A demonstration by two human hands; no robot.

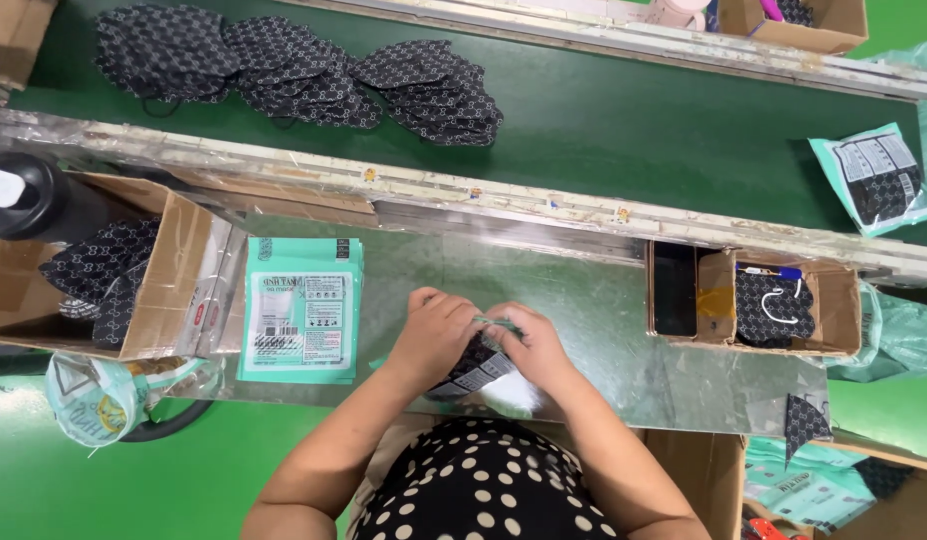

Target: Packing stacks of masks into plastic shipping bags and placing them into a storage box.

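At far left, an open cardboard box (164,290) holds dark patterned masks. Beside it a stack of teal pouches (302,310) lies flat on the bench (604,330). At the centre, your left hand (434,335) and right hand (536,345) are close together, both pinched on a pouch with a mask (476,362) partly inside it. It looks light, limp and slick (thin film, soft cloth), so grip the pouch at its mouth edges. A smaller box (834,310) sits right.
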